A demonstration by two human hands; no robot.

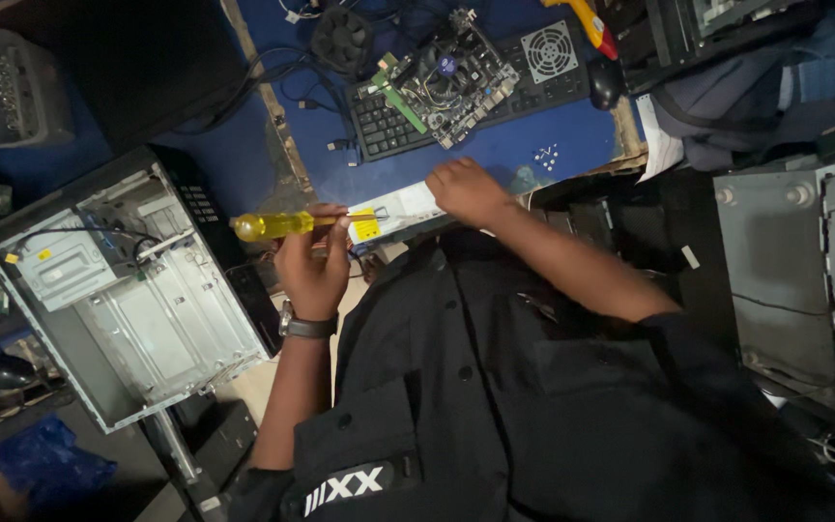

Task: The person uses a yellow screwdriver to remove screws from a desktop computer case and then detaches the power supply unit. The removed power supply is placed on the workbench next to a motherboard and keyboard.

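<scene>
My left hand (313, 266), with a watch on its wrist, grips a screwdriver with a clear yellow handle (277, 225). The shaft points right at a white, flat metal unit with a yellow label (393, 211). That unit lies at the near edge of the blue table (533, 145). My right hand (471, 191) presses down on the unit's right end, fingers curled over it. My dark shirt fills the lower middle of the view.
An open grey computer case (137, 290) lies at the left. On the table, a motherboard (451, 72) rests on a black keyboard (388, 121), beside a fan (342, 39), a mouse (606, 82) and loose screws (546, 155). Another metal case (794, 251) stands at the right.
</scene>
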